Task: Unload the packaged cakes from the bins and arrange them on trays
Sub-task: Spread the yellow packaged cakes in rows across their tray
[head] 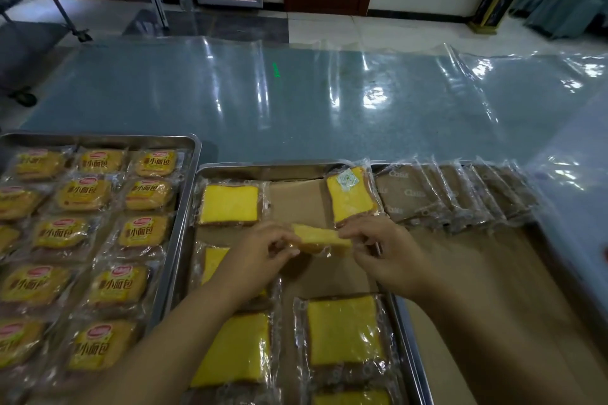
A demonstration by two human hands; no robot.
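Closest to the lens, two bare forearms, reaching up from the bottom edge over the middle tray (263, 167). Beneath and beside them, wrapped yellow cakes lying flat on the brown paper liner (296, 204): near-right cake (343, 329) in full view, near-left cake (237, 348) partly under the left forearm.

Further up, left hand (263, 250) and right hand (385, 250) facing each other above the tray's centre, fingers curled. Between them, a single held cake (320, 238), turned nearly edge-on and slanting, spanning the gap from one hand to the other. Each hand pinching one end of it, thumb and fingertips clamped on the clear wrapper rather than round the middle. Whether lifted clear of the liner, hard to tell.

Beyond the grip, far-left cake (228, 204) flat on the liner, and far-right cake (348, 196) propped against the tray's far rim, with a small pale sachet showing on it.

Off to the left, a second tray (98, 136) filled with rows of labelled buns (82, 194). Off to the right, a brown-lined container (493, 273) with a row of brown packets (444, 194) leaning along its far side. Underneath everything, a table (296, 102) covered in glossy clear film.
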